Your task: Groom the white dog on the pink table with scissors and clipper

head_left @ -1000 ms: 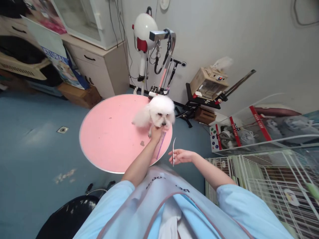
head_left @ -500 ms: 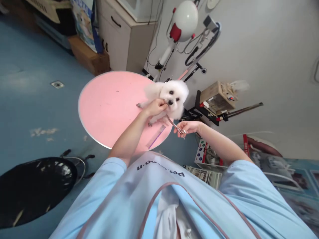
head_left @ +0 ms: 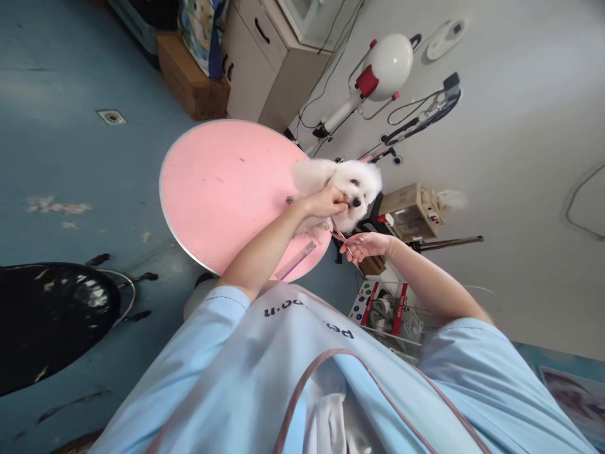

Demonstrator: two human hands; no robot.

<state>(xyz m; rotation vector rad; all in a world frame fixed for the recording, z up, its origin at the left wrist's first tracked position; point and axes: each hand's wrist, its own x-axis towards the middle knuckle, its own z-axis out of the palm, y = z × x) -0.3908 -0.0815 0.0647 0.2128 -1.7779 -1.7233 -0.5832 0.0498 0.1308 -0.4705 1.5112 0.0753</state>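
A fluffy white dog is on the round pink table, near its right edge, with its head toward the wall. My left hand grips the dog's muzzle from the side, the fingers closed beside its black nose. In my right hand is a pair of scissors, the fingers curled around the handles. The blades point up and left to the fur under the dog's chin, just below my left hand. A comb with a purple spine lies on the table near my apron.
A white and red dryer on a stand rises behind the table. The black stool seat is at the left. A cardboard box stands by the cabinet, and a wooden box device is at the right.
The view has shifted, so the table and dog sit differently in it. The dog's head has turned further right. My left hand stays at its muzzle, and the scissors are still under its chin.
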